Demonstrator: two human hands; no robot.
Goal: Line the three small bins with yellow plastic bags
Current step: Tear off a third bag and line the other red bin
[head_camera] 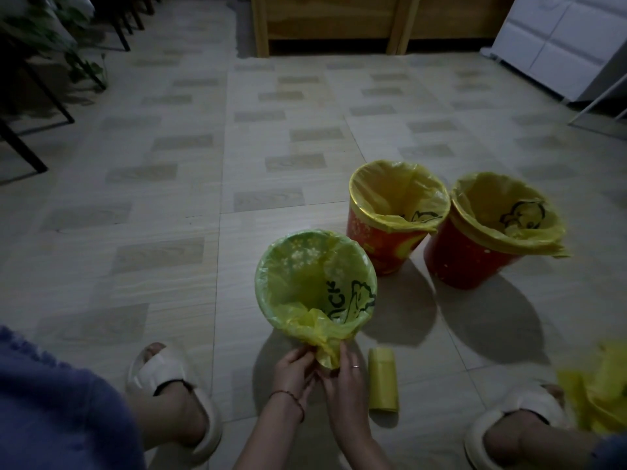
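Dim room, tiled floor (169,205). 3 small bins on floor, all w/ yellow bags fitted.

Near bin (315,283): green, tilted toward the camera, mouth facing the person. Its yellow bag (305,293) is folded over the rim all round; black print visible inside. Excess bag gathered into a bunch (327,352) at the near edge of the rim.

L hand (294,368): fingers curled, pinching the bunch from the left side. Red cord on wrist.
R hand (342,374): fingers curled round the same bunch from the right; ring on 1 finger. Both hands touching each other below the bunch.

Mid bin (383,242): red, upright, behind and right of near bin; bag over rim, duck print inside.
Far-right bin (464,262): red, leaning slightly, just beside mid bin; bag over rim, loose flap hanging at right.

Roll of yellow bags (382,383) lying on floor just right of R hand, not touched.

Loose yellow bag (597,391) at the right edge, blurred. White slippers (176,395) on both feet, either side of hands. Wooden furniture (339,22) at top.
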